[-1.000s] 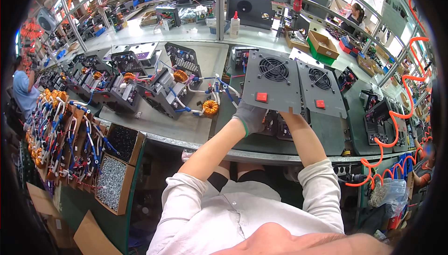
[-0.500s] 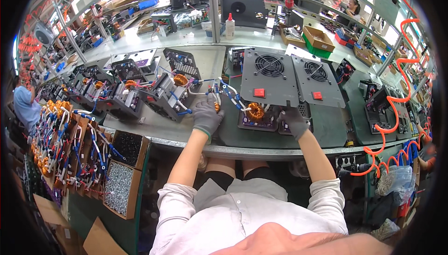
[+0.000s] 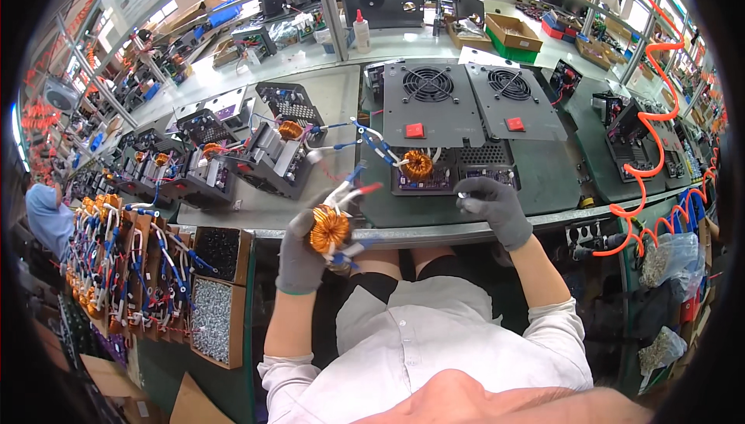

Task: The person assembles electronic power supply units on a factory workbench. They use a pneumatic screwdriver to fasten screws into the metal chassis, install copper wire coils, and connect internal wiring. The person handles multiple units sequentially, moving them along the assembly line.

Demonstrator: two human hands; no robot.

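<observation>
My left hand (image 3: pixel 299 259), in a grey glove, is closed around a copper-wound toroid coil (image 3: pixel 329 230) with white, blue and red-tipped leads, held up over the bench's front edge. My gloved right hand (image 3: pixel 500 210) is at the bench edge, thumb and fingers pinched on a small shiny piece too small to name. Beyond it lie two open units with circuit boards. A second toroid coil (image 3: pixel 417 165) sits on the left board, its blue and white leads running left. Behind stand two dark grey panels (image 3: pixel 428 117) (image 3: pixel 521 117) with fan grilles and red switches.
Several open metal units (image 3: pixel 275 156) line the bench at left. Coils with leads (image 3: pixel 101 257) hang on cardboard dividers beside a box of silver screws (image 3: pixel 214 315) and a box of black parts (image 3: pixel 217 249). An orange coiled hose (image 3: pixel 656 144) hangs at right. Other people work farther off.
My left hand has come back toward me, lifting a coil off the bench. My right hand has drawn back slightly from under the panel, now pinching a small piece.
</observation>
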